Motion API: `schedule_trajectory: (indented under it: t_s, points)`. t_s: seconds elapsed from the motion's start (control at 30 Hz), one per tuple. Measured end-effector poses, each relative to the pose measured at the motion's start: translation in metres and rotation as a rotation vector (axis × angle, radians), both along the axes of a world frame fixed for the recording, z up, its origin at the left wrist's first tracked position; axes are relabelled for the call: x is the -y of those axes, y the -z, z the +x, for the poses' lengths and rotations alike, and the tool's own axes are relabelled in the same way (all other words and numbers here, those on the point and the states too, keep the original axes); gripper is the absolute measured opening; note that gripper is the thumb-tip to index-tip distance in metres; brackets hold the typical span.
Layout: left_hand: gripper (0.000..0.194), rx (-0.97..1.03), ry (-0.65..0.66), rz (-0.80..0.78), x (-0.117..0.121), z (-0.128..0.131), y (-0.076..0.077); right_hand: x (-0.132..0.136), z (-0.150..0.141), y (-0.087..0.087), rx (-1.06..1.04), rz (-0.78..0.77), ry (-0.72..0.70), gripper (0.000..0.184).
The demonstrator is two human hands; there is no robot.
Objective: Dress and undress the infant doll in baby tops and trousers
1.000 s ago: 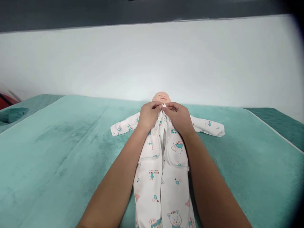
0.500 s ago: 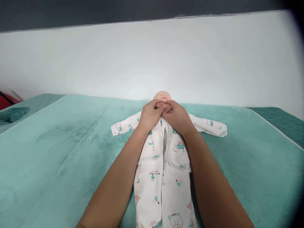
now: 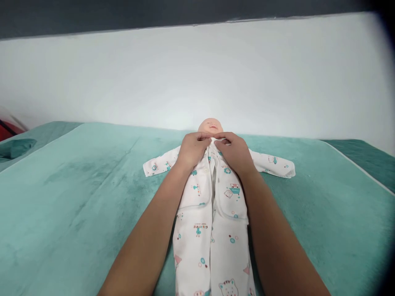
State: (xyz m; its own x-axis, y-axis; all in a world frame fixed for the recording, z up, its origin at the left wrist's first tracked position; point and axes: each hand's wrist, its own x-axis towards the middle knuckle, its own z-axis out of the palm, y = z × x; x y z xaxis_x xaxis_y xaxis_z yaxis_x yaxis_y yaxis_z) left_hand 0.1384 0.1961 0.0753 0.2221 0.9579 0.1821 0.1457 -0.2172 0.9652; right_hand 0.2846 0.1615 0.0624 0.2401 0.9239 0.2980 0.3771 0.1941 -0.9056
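Note:
A baby doll lies on its back, its head at the far end and only its face showing above my hands. It wears a white printed baby jacket with long sleeves spread out sideways, over white printed pants. At the neck, my left hand pinches the left side of the jacket's collar. My right hand pinches the collar's other side, a small gap between the two thumbs. Below them the jacket's front edges hang slightly apart. My fingers partly cover the collar and the doll's chin.
A green plush cover spreads under the doll on both sides. Behind it rises a white wall with a dark band on top. Something red stands at the far left edge, and a darker green cloth lies at right.
My thumbs and fingertips have moved apart from their meeting point at the neck. Both hands have shifted slightly outward, so more of the collar shows between them.

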Motion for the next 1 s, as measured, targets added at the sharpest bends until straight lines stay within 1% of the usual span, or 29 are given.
schedule_trajectory:
  t_s: [0.03,0.1,0.23,0.4,0.53,0.63,0.73,0.83,0.9,1.0]
  points:
    - [0.023,0.022,0.020,-0.009,0.0002,-0.0006,-0.0001,-0.0016,-0.0007,0.0007,0.047,0.026,0.033,0.026]
    - [0.024,0.075,0.067,-0.026,0.0003,-0.0017,0.0000,-0.0044,-0.0024,0.0015,0.094,0.049,0.044,0.025]
    - [0.021,0.117,0.115,-0.030,0.0000,-0.0028,0.0005,-0.0073,-0.0036,0.0018,0.029,0.026,0.029,0.019]
    - [0.021,0.085,0.088,-0.069,0.0018,-0.0013,-0.0010,-0.0074,-0.0030,0.0024,-0.036,0.025,0.027,0.017]
    - [0.021,0.107,0.054,-0.086,0.0031,-0.0001,-0.0020,-0.0064,-0.0034,0.0025,-0.025,0.026,0.031,0.016]
    - [0.019,0.105,0.053,-0.086,0.0027,-0.0009,-0.0012,-0.0064,-0.0033,0.0030,-0.029,0.025,0.035,0.016]
    - [0.020,0.100,0.068,-0.058,0.0017,-0.0021,0.0000,-0.0075,-0.0030,0.0044,-0.053,0.027,0.039,0.016]
    - [0.023,0.037,0.044,-0.012,0.0014,-0.0020,0.0002,-0.0081,-0.0033,0.0055,-0.083,0.034,0.034,0.017]
    - [0.026,-0.055,0.020,0.060,0.0022,-0.0009,-0.0005,-0.0076,-0.0040,0.0055,-0.097,0.033,0.037,0.016]
    - [0.030,-0.203,-0.029,0.210,0.0044,0.0011,-0.0019,-0.0058,-0.0047,0.0043,-0.089,0.022,0.047,0.016]
